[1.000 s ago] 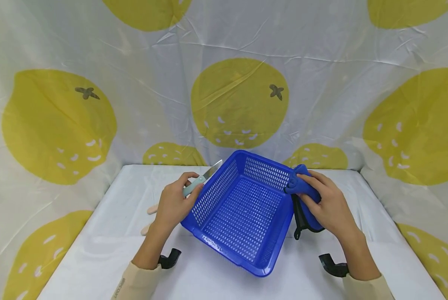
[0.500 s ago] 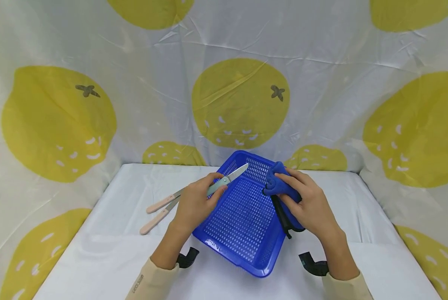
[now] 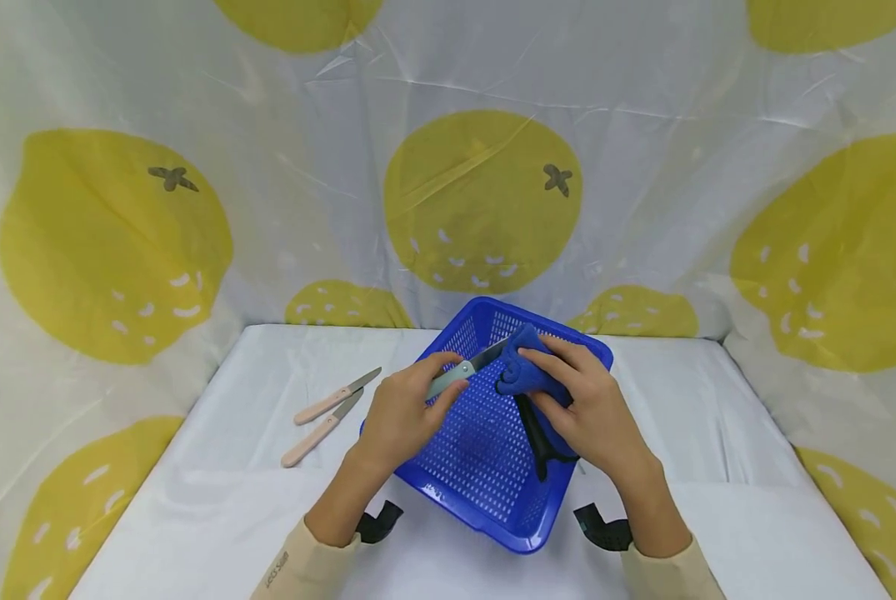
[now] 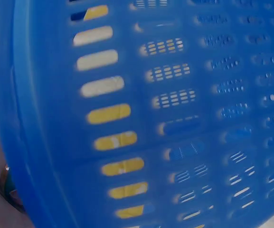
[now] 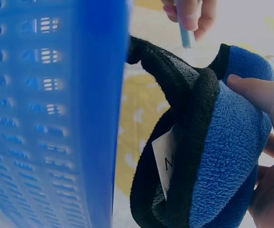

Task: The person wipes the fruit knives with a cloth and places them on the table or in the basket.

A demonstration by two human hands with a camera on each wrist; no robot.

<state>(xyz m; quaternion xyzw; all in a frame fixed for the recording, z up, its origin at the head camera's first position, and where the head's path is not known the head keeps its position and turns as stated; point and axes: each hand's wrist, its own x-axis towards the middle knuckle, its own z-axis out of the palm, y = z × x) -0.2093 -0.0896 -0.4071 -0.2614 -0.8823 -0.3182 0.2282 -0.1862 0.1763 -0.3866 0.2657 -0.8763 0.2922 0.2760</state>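
My left hand (image 3: 401, 410) pinches the pale green handle of a small knife (image 3: 449, 379) over the blue basket. Its blade points up and right, the tip running into the folds of a blue cloth (image 3: 527, 367) with black trim. That cloth is bunched in my right hand (image 3: 588, 407), thumb and fingers gripping it above the basket's right part. In the right wrist view the cloth (image 5: 229, 142) shows a white tag and a dark underside. The blue perforated basket (image 3: 478, 450) sits below both hands; its wall (image 4: 70, 156) fills most of the left wrist view.
Two knives with pink handles, the upper one (image 3: 323, 407) and the lower one (image 3: 312, 442), lie on the white table (image 3: 215, 450) left of the basket, blades crossing close together. A lemon-patterned curtain (image 3: 485, 200) hangs behind the table.
My left hand has moved right with the knife, from beside the basket to over it. The right hand has brought the cloth leftward to the blade. The pink-handled knives have come into full view.
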